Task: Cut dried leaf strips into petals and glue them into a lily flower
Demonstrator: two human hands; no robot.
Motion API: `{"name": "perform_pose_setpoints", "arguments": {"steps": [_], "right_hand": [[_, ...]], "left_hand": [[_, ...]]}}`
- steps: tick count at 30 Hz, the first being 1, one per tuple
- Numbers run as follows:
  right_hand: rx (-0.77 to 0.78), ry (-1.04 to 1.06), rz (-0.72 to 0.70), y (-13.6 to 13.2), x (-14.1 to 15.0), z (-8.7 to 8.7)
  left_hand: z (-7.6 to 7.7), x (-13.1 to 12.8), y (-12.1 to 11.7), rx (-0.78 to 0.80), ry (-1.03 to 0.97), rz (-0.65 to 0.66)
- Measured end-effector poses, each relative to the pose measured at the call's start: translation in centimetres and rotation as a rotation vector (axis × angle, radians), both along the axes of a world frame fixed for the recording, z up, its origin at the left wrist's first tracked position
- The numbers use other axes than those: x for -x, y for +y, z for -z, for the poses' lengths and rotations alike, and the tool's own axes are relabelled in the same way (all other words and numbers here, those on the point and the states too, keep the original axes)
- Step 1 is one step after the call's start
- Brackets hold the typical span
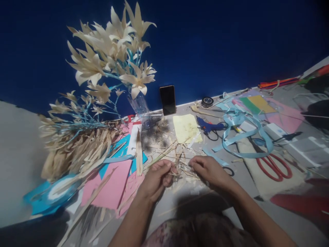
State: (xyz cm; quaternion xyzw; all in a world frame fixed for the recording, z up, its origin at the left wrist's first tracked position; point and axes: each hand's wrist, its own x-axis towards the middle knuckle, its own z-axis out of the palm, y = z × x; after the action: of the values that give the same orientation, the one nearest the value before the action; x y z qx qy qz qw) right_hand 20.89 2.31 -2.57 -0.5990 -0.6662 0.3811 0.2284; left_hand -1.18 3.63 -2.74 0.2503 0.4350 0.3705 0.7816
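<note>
My left hand (159, 178) is closed in a pinch, with a thin dried husk strip at its fingertips. To its right, my right hand (209, 171) has its fingers curled together; whatever they hold, if anything, is too small to make out. Both hands are low over a loose heap of dried husk strips (181, 156) and scraps on the table. A yellow sheet (187, 128) lies just beyond them.
Pale husk flowers on blue stems (102, 61) lean from a clear vase (140, 108) at back left. A phone (167, 100) stands against the blue wall. Rightward lie a blue glue gun (209, 126), light-blue ribbon (246, 152) and red-handled scissors (275, 168). Pink paper (111, 185) lies left.
</note>
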Motion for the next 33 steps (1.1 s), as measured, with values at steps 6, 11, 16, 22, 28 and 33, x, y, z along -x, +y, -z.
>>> {"name": "perform_pose_setpoints", "arguments": {"steps": [6,11,16,22,28,33], "right_hand": [[-0.276,-0.021,0.024,-0.1,1.2,-1.1],[-0.292,-0.008,-0.243,0.5,3.6,-0.2],[-0.250,-0.144,-0.258,0.9,3.3,1.0],[-0.180,0.127,-0.056,0.9,2.9,-0.7],[-0.021,0.450,-0.043,0.5,4.4,-2.0],[-0.229,0.461,-0.044,0.0,4.4,-1.1]], "left_hand": [[0.0,-0.2,-0.1,-0.019,-0.034,0.023],[-0.5,0.0,-0.6,-0.054,-0.051,0.102],[-1.2,1.2,-0.8,-0.087,-0.289,0.132],[-1.0,1.3,-0.2,-0.023,-0.403,0.037],[-0.1,0.1,-0.8,-0.013,-0.320,0.049],[-0.5,-0.5,-1.2,-0.056,-0.182,0.066]]}}
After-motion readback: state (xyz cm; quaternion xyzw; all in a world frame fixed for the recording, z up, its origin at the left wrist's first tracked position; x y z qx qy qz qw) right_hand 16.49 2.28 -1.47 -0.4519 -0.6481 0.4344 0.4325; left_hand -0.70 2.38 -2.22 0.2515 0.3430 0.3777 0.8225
